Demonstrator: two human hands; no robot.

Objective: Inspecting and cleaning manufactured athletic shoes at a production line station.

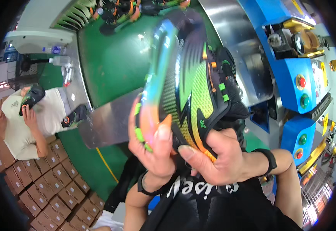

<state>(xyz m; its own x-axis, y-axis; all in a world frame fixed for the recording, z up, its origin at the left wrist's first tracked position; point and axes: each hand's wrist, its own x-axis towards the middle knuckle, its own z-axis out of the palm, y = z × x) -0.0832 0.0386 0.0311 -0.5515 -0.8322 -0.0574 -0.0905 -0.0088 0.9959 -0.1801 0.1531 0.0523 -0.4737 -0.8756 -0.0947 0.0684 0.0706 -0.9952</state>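
A green worktop [102, 69] runs toward the far side of the workshop, with a cluster of shoes [118, 17] at its far end; a blue machine [295, 81] stands on the right, and cartons [41, 192] are stacked at near left. On the left, a co-worker [52, 111] holds a dark shoe [35, 95]. In the middle, raised above the near end of the worktop, is a green, orange and black shoe [195, 92], toe pointing far. Both hands grip it: the left hand [154, 152] wraps the sole side, thumb on the sidewall, while the right hand [222, 158] clasps the heel, thumb across its base, fingers partly hidden. The upper looks fully formed and seems already seated against its sole; blur hides whether that join is finished. Setting the shoe down is not yet done.
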